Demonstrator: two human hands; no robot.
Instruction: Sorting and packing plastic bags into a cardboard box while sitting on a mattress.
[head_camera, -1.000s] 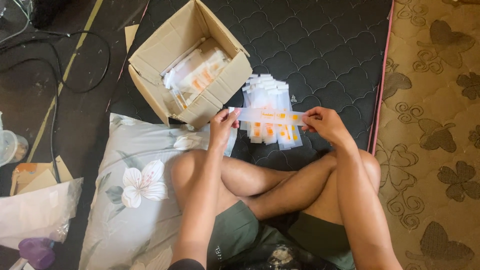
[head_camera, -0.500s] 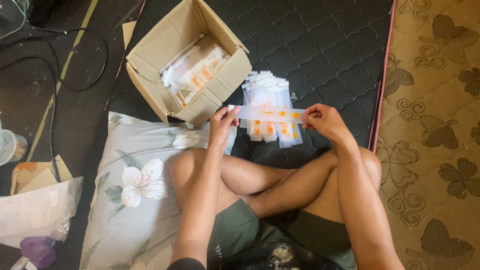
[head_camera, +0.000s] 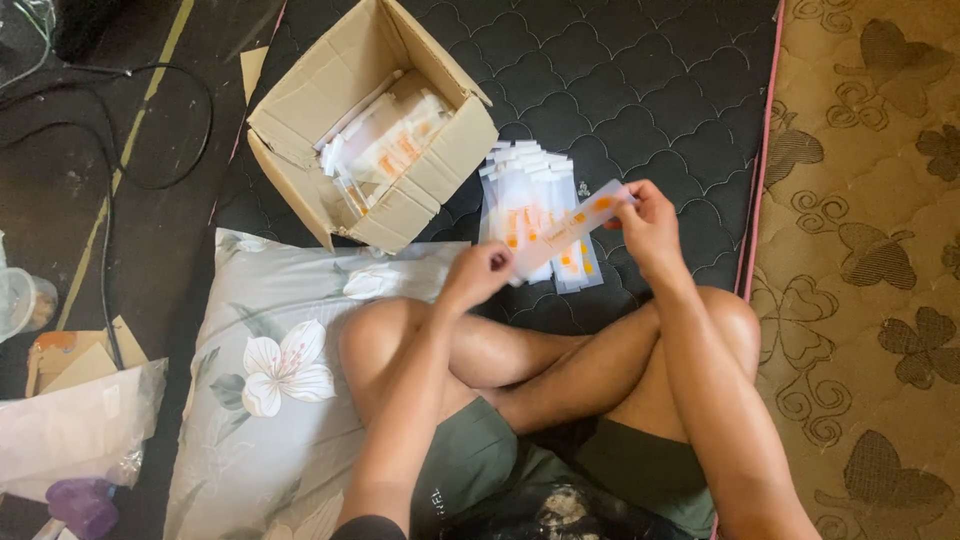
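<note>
I sit cross-legged on a dark quilted mattress (head_camera: 640, 90). Both hands hold one long clear plastic packet (head_camera: 566, 231) with orange markings, tilted up to the right. My left hand (head_camera: 478, 274) pinches its lower left end. My right hand (head_camera: 648, 222) grips its upper right end. Under the packet lies a pile of similar packets (head_camera: 528, 196) on the mattress. An open cardboard box (head_camera: 375, 125) with more such packets stands just left of the pile.
A floral pillow (head_camera: 270, 370) lies by my left knee. A black cable (head_camera: 150, 130) loops over the dark floor at left. A plastic bag (head_camera: 70, 430) and a purple object (head_camera: 80, 505) sit at lower left. A tan patterned mattress (head_camera: 870, 270) lies to the right.
The packet was held level with both hands at the same height. Now my left hand has dropped toward my knee and my right hand has risen, so the packet slants.
</note>
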